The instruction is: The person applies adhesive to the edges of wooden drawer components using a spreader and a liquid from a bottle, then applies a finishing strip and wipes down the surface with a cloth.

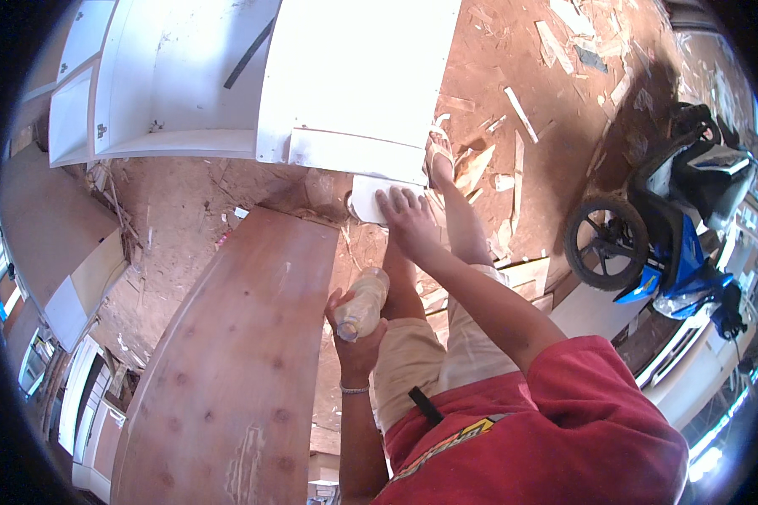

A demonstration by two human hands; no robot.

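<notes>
My left hand (355, 352) is closed around a clear plastic bottle (363, 301) with cloudy, pale yellowish contents. The bottle is tilted, with its narrow mouth end toward me. My right hand (409, 220) rests with spread fingers on a small white board (369, 197). That board lies at the near edge of a large white cabinet panel (354, 71). Whether the thumb reaches under the board is hidden.
A long reddish-brown wooden board (227, 353) stands left of my legs. An open white cabinet (177, 84) is at the far left. Wood scraps (522, 114) litter the dirt floor. A blue and black motorcycle (661, 227) stands at the right.
</notes>
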